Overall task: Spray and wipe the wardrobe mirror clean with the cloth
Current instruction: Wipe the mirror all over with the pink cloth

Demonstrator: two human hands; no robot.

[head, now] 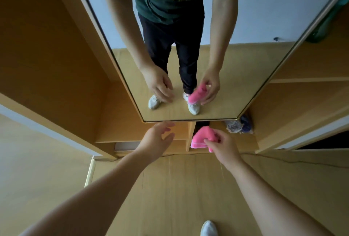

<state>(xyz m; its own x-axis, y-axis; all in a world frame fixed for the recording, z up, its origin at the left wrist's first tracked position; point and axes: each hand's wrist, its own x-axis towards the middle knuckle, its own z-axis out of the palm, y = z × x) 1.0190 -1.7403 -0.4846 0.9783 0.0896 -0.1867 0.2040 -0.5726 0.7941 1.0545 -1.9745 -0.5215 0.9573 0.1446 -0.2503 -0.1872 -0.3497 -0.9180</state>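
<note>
White shoe (208, 228), hands, pink cloth (201, 137), mirror (188, 46), shelf clutter (238, 125).

The mirror (188, 46) stands ahead, between wardrobe shelves (302, 80) left and right. Below its lower edge: left hand (156, 141) to the left, right hand (223, 146) (holding the cloth (201, 137)) to the right.

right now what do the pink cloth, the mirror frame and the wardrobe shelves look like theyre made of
Pink cloth: soft, fuzzy fabric, probably microfibre or terry; it bunches in the right hand.
Mirror frame: thin, glossy edging, likely metal.
Wardrobe shelves: smooth, matt, yellowish board, probably laminated wood.
</note>
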